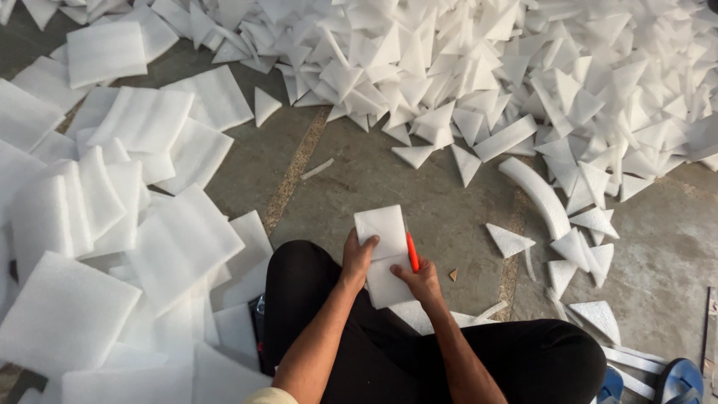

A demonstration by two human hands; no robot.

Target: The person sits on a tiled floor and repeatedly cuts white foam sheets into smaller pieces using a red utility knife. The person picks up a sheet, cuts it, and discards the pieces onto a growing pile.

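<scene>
Left hand (357, 258): laid on the left edge of a white rectangular foam sheet (385, 254); thumb on the top face, other fingers curled under the edge, the sheet pinched between them.
Right hand (420, 278): set at the right edge of the same sheet; fingers closed around a slim orange-handled cutter (412, 251), which is held upright along that edge.
White rectangular foam sheet: held above the knee of a black trouser leg (314, 292), over the grey concrete floor (359, 176), near the middle of the floor's near edge.
Black trouser leg: seen from above, folded; a second one (538, 359) is stretched toward the floor's near right corner.
Pile of white foam triangles (486, 67): heaped along the floor's far edge and right side; loose triangles scattered down toward the right hand.
Stack of white square foam sheets (112, 217): spread over the floor's left side, overlapping, reaching the near left corner.
Curved white foam strip (537, 196): lying among the loose triangles, right of the held sheet, well apart from it.
Blue sandals (677, 381): at the near right corner, partly cut off by the frame.
</scene>
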